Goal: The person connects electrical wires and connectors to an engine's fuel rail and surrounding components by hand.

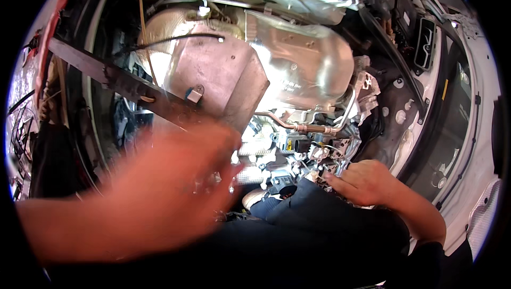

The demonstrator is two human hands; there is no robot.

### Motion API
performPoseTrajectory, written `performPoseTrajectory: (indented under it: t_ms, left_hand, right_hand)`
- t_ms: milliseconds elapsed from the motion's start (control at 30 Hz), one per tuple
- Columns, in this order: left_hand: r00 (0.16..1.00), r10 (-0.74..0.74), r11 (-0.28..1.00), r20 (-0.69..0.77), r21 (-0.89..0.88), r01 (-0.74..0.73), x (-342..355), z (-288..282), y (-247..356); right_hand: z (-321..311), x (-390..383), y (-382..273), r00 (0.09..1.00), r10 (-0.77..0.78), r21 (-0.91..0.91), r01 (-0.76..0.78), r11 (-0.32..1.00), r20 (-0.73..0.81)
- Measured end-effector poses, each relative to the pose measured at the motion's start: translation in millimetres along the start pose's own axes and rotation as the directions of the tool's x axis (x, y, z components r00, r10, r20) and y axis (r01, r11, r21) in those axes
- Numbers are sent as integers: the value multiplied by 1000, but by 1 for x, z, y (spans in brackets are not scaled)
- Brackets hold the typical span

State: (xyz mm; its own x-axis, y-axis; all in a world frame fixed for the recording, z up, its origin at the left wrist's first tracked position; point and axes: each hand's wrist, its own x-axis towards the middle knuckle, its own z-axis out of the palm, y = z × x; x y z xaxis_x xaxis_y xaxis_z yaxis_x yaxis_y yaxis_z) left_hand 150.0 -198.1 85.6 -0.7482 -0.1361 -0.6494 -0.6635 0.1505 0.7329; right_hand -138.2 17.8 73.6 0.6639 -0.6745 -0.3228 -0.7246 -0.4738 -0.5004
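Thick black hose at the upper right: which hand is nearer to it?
Right: the right hand is below and left of the thick black hose; the left hand lies much farther left.

To your right, a white body panel curves along the edge; at your far left, a red edge slants above tangled dark cables. Bright white light glares ahead of you.

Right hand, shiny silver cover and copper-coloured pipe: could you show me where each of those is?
Right hand [364,182]: head view, on the back of the hand.
Shiny silver cover [306,65]: head view, on its broad upper face.
Copper-coloured pipe [313,128]: head view, on its straight lower stretch.
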Motion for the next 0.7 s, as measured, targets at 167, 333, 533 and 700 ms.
performPoseTrajectory:
  t_ms: [167,333,533,700]
  left_hand:
    - [895,-445,796,28,-445,410,95,191,34]
    - [681,-711,614,-172,-624,483,120,223,48]
    - [658,-597,753,-459,-603,263,119,215,29]
    - [647,-478,776,-594,-631,-6,124,213,-1]
  right_hand:
    - [14,-13,-4,994,-17,-45,12,999,-104]
    - [37,-32,1,986,10,-63,-20,998,-166]
    - [52,-38,-5,958,-42,-164,-5,986,-282]
    - [91,-27,-2,920,-35,-151,-27,988,-390]
